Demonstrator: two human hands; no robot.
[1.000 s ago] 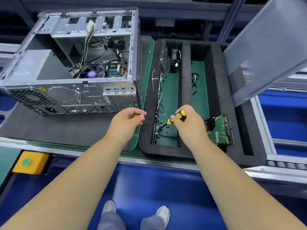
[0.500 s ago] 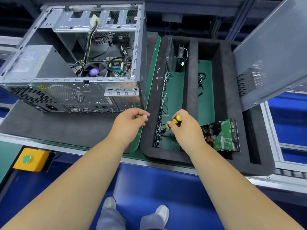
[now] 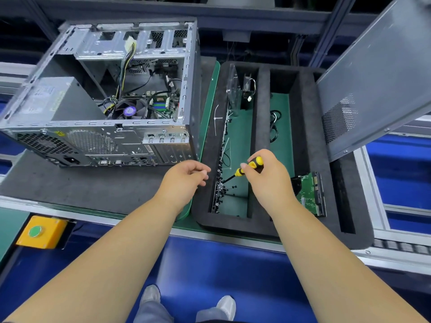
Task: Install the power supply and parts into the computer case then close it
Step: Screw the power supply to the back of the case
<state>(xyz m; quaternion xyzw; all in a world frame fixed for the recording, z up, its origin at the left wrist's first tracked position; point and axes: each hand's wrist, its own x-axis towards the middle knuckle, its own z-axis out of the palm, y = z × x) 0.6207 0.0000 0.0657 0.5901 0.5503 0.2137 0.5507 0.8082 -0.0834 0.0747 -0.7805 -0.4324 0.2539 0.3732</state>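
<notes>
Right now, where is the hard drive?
In the head view, the hard drive stands at the lower right in the black foam tray, just right of the right hand.

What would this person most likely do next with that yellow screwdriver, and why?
Probably lift one screw out. The right hand grips the screwdriver, whose tip sits among the loose black screws in the foam tray; the left hand waits beside it, and the computer case stands open.

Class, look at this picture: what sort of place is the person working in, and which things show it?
Probably a computer assembly line: an open computer case on a padded station, a foam parts tray, and a yellow box with a green button on the rail.
</notes>
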